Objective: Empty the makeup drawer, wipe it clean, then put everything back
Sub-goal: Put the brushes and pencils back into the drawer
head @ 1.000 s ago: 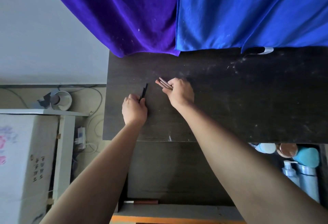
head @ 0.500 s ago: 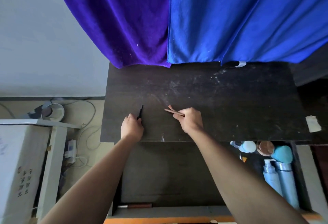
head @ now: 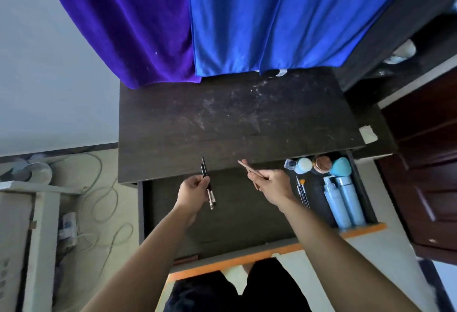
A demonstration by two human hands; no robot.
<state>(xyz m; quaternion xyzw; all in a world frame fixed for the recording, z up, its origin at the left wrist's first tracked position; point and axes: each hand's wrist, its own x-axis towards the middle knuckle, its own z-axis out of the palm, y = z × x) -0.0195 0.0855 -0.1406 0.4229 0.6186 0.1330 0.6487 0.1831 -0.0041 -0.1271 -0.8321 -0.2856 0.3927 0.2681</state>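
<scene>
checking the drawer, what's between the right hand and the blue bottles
In the head view, a few thin brushes lie on the drawer floor between the right hand and the two blue bottles.

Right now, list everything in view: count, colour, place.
tabletop: one, dark brown, centre
drawer: one, dark with orange front, open below tabletop
bottles: two, pale blue, lying at drawer's right end
sponge: one, teal, drawer's back right corner
round lid: one, copper, left of sponge
thin brushes: several, silvery, left of bottles
purple curtain: one, purple, behind tabletop, left
blue curtain: one, blue, behind tabletop, right
black sticks: about two, black, in left hand
brown sticks: about two, brown, in right hand
left hand: one, over drawer
right hand: one, over drawer
</scene>
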